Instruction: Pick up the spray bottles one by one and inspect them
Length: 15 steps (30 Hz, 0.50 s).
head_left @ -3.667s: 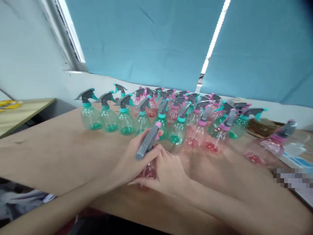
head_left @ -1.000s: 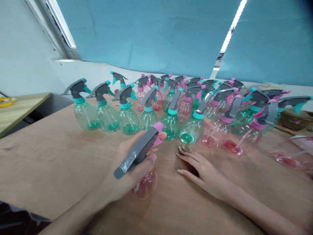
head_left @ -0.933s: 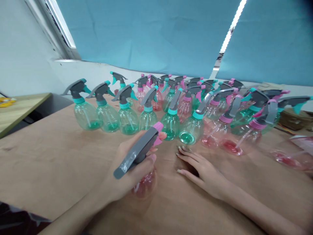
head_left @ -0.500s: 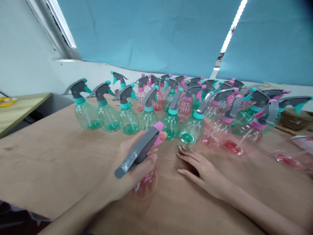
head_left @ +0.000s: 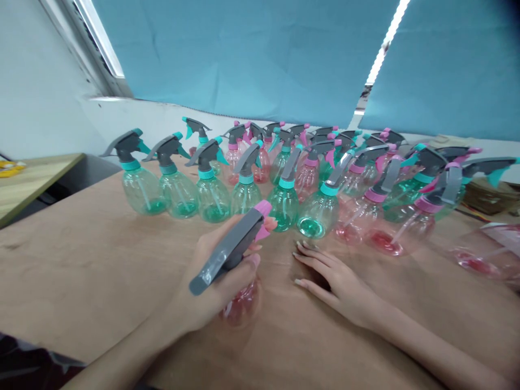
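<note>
My left hand point(head_left: 211, 279) is wrapped round a pink see-through spray bottle point(head_left: 240, 303) that stands on the wooden table point(head_left: 81, 271). Its grey trigger head point(head_left: 227, 250) with a pink nozzle points away from me. To its right, my right hand point(head_left: 331, 276) lies flat on the table with the fingers stretched out and holds nothing. Behind both hands stand several rows of green spray bottles point(head_left: 211, 192) and pink spray bottles point(head_left: 377, 227) with grey trigger heads.
Blue blinds point(head_left: 252, 54) cover the window behind the table. A second wooden table point(head_left: 24, 184) with something yellow on it stands at the far left. More pink bottles point(head_left: 483, 254) lie blurred at the right edge.
Earlier both hands were on the pink bottle. Since then my right hand has come off it and lies flat on the table. Over the last second nothing has visibly moved.
</note>
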Each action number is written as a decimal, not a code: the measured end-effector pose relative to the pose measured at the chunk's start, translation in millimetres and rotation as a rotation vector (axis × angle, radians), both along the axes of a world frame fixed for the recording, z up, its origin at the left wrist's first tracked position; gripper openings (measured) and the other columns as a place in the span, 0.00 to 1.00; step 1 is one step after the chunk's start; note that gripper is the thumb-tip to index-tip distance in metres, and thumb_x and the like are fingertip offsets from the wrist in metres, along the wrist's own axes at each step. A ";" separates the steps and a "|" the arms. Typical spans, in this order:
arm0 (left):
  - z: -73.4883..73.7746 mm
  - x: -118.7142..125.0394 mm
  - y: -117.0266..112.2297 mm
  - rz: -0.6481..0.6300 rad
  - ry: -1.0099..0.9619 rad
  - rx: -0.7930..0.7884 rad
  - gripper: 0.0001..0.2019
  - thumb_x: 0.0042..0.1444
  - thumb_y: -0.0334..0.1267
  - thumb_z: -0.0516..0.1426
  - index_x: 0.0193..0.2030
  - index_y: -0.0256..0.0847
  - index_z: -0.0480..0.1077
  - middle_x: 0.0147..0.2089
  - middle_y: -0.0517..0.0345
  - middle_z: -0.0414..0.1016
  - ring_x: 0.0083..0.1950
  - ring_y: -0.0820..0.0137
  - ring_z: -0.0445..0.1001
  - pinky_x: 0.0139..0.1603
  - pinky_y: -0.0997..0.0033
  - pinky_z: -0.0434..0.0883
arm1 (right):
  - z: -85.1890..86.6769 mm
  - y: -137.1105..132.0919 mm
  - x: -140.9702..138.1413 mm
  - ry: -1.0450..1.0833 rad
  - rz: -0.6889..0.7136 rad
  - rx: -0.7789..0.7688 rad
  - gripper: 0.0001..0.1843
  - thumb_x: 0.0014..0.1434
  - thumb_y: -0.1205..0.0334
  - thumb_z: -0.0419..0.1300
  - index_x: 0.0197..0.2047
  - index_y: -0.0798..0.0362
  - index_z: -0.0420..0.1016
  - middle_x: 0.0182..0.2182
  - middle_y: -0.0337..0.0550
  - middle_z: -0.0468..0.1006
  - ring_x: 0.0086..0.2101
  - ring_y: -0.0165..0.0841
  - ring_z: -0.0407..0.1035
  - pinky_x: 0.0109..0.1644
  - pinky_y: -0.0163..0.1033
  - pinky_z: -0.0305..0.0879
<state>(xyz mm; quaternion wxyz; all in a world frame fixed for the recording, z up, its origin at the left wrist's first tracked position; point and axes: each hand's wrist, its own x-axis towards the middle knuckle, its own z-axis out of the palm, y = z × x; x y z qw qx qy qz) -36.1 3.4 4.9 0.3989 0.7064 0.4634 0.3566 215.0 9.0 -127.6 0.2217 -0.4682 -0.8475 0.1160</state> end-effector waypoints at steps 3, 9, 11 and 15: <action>-1.0 -0.7 -0.1 0.020 -0.021 0.014 0.04 0.51 0.34 0.53 0.28 0.44 0.69 0.28 0.64 0.66 0.30 0.71 0.68 0.36 0.70 0.69 | 0.0 0.0 0.2 -0.015 -0.003 -0.010 0.26 0.67 0.48 0.54 0.63 0.51 0.67 0.64 0.50 0.66 0.63 0.45 0.60 0.65 0.59 0.60; -2.7 -0.9 -0.1 0.019 -0.023 0.016 0.05 0.52 0.34 0.54 0.29 0.44 0.71 0.27 0.64 0.64 0.32 0.69 0.69 0.34 0.71 0.69 | -0.9 0.2 0.2 0.006 0.000 -0.007 0.26 0.66 0.49 0.55 0.64 0.49 0.67 0.64 0.49 0.67 0.63 0.46 0.60 0.65 0.59 0.59; -2.3 -0.3 -0.3 0.028 -0.027 0.044 0.06 0.52 0.34 0.54 0.32 0.44 0.73 0.33 0.61 0.70 0.38 0.67 0.72 0.41 0.68 0.71 | -1.0 0.0 0.2 0.008 -0.002 -0.010 0.26 0.66 0.49 0.55 0.64 0.49 0.67 0.64 0.49 0.67 0.63 0.46 0.60 0.65 0.60 0.59; -3.0 1.1 -1.9 0.057 -0.024 0.049 0.12 0.50 0.36 0.54 0.40 0.48 0.75 0.29 0.63 0.71 0.31 0.68 0.70 0.41 0.66 0.73 | -1.2 -0.2 0.7 0.002 -0.001 -0.010 0.26 0.66 0.49 0.55 0.64 0.48 0.66 0.64 0.48 0.67 0.63 0.46 0.60 0.65 0.60 0.59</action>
